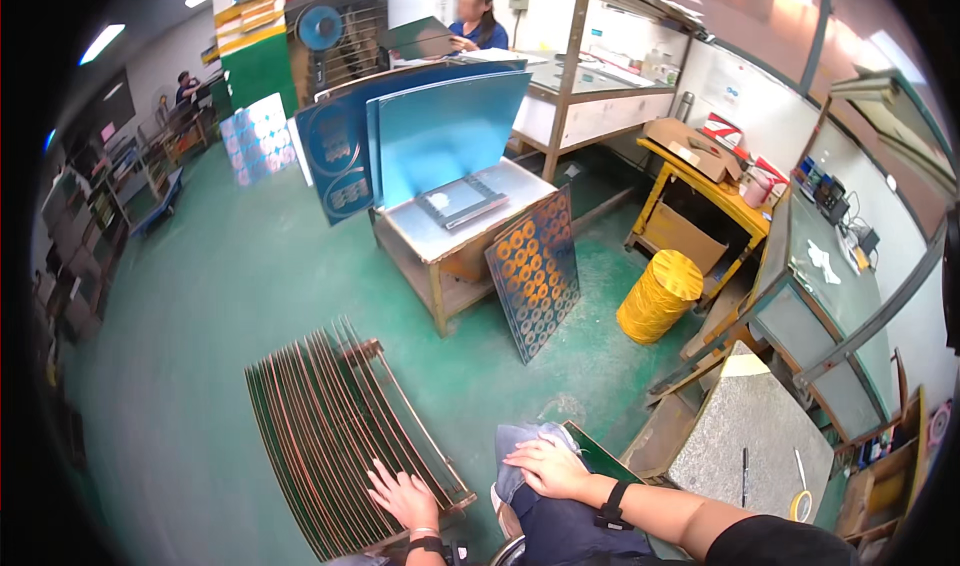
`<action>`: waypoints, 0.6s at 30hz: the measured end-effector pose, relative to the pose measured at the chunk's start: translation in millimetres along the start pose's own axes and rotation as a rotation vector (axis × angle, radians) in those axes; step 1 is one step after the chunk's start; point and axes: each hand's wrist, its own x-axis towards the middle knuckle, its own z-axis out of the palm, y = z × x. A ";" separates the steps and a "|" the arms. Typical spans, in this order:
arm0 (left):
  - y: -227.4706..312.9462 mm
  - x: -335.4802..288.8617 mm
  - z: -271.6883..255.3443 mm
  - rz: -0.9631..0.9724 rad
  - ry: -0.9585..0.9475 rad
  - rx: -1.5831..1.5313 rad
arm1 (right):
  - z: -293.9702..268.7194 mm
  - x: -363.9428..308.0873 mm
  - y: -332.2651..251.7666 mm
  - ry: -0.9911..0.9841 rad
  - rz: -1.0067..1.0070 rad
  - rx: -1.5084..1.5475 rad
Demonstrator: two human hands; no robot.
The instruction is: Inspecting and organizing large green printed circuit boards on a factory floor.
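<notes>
At the lower middle, my left hand (405, 498) is stretched out with its fingers apart, over the near right part of a rack of thin upright panels (325, 431). Whether the fingertips touch the panels I cannot tell. My right hand (547, 466) lies flat on my bent knee (515, 496), holding nothing. The panels stand on edge in a close row, with copper-coloured edges and narrow gaps. A dark band circles each wrist.
A grey-topped table (740, 436) with a pen and tape roll stands at my right. Ahead, a low table (455, 231) bears large blue sheets (450, 131); a patterned panel (540, 276) leans on it. A yellow drum (660, 296) stands nearby. A person (480, 31) holds a dark board behind.
</notes>
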 end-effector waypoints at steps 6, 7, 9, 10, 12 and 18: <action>0.6 -1.1 -1.6 0.016 0.007 0.013 | 2.4 -6.1 1.1 0.050 -0.016 -0.002; -0.4 -1.9 -1.4 0.023 0.011 0.014 | 2.8 -7.0 0.9 0.057 -0.014 -0.001; -0.7 -2.3 -0.8 0.033 0.018 0.006 | 2.7 -8.5 0.8 0.053 -0.003 -0.004; 0.0 -3.1 -1.6 0.038 0.019 0.007 | 2.9 -9.6 0.8 0.058 0.000 -0.004; -1.3 -7.4 -4.5 0.009 -0.040 0.033 | 5.5 -11.9 -0.4 0.053 -0.010 0.005; -4.5 2.0 -6.0 0.086 0.054 0.048 | 0.3 -2.4 -3.9 0.048 -0.016 -0.074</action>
